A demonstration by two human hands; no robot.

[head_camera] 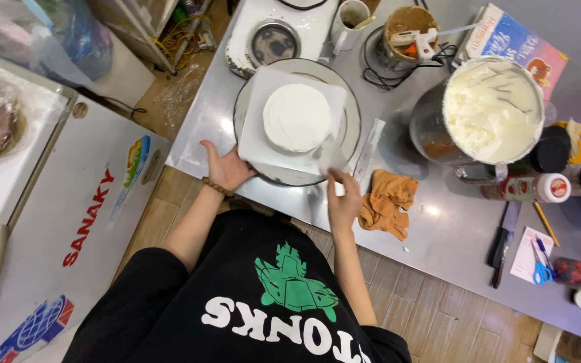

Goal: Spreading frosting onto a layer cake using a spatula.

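Head cam looking straight down here: a small round cake coated in smooth white cream (296, 116) sits on a square white board (261, 138), and that's on a round metal turntable (352, 128) near the edge of the stainless steel table (438, 228). The left hand (225, 168) is spread open, palm cupped against the turntable's near-left rim, fingers on the rim, nothing gripped. The right hand (341, 202) is pinched closed around a flat metal scraper (329, 156), whose blade stands against the cake's near-right side, long axis running from the hand up toward the cake. Just right of that hand lies a crumpled orange cloth (388, 202), and further right a big steel bowl of white cream (489, 111).
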